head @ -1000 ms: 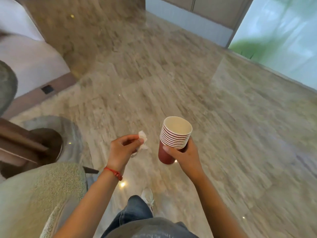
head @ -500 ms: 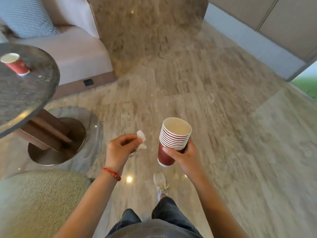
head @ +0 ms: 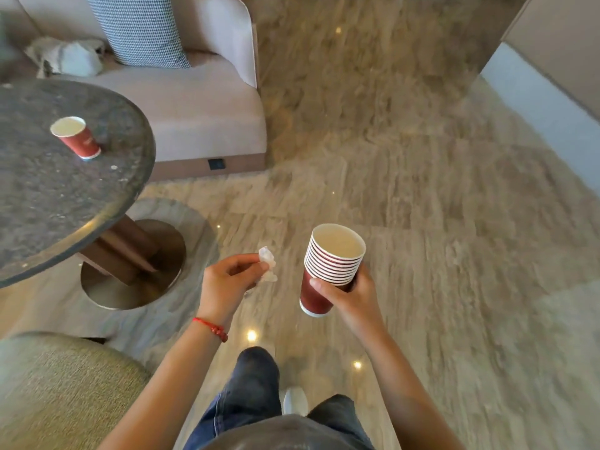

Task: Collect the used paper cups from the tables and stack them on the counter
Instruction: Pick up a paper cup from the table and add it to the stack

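Holding a stack of red paper cups over the floor, the right hand has its fingers and thumb curled around the lower part of the stack, below the white rims. The stack is slightly tilted, with its open mouth turned up toward the camera. The left hand is just beside it, not touching it, and pinches a small crumpled white tissue between the thumb and the fingertips. A red string bracelet is on the left wrist.

One more red paper cup stands upright on the round dark stone table at the left, well apart from both hands. Some small light crumbs lie on the table top near this cup. The table has a brown metal pedestal base on the floor. Behind the table is a pale armchair with a checked cushion leaning on its back, and something white and crumpled lies on the seat; I cannot tell what it is. A green upholstered seat fills the lower left corner, between the person and the table.

The floor is polished beige stone with veins, and small ceiling lights are reflected in it. At the upper right there is a light wall. Below, the legs in dark jeans and one white shoe are visible.
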`<state>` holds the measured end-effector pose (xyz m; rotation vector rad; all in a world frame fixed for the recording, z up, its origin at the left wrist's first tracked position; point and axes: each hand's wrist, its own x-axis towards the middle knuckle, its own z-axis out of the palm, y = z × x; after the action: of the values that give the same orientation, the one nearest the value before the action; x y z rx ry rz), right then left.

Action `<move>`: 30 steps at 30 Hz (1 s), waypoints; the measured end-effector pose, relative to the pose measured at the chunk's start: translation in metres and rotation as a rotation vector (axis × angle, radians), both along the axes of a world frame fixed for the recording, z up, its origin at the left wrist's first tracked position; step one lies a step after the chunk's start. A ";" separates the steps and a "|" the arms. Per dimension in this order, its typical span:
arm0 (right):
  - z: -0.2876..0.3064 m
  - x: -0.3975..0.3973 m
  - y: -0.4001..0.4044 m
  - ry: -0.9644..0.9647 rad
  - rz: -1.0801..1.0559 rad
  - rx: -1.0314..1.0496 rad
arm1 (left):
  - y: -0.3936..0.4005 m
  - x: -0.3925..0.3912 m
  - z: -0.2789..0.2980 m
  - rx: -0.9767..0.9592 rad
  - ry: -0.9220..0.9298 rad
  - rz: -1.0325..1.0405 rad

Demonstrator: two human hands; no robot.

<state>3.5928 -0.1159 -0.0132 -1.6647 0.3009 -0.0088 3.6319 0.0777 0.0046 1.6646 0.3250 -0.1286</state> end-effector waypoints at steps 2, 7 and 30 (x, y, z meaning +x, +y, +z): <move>-0.003 0.034 0.001 0.009 0.011 0.003 | 0.001 0.030 -0.003 -0.014 0.012 0.035; -0.012 0.128 0.013 0.013 0.032 -0.002 | 0.017 0.117 -0.014 -0.042 0.032 0.078; -0.001 0.489 0.198 -0.009 0.609 0.015 | 0.183 0.357 -0.005 -0.062 0.051 0.639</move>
<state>4.0819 0.0823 -0.0139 -1.6830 -0.2207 0.4404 3.9889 0.2611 -0.0002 1.4264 0.8635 0.2940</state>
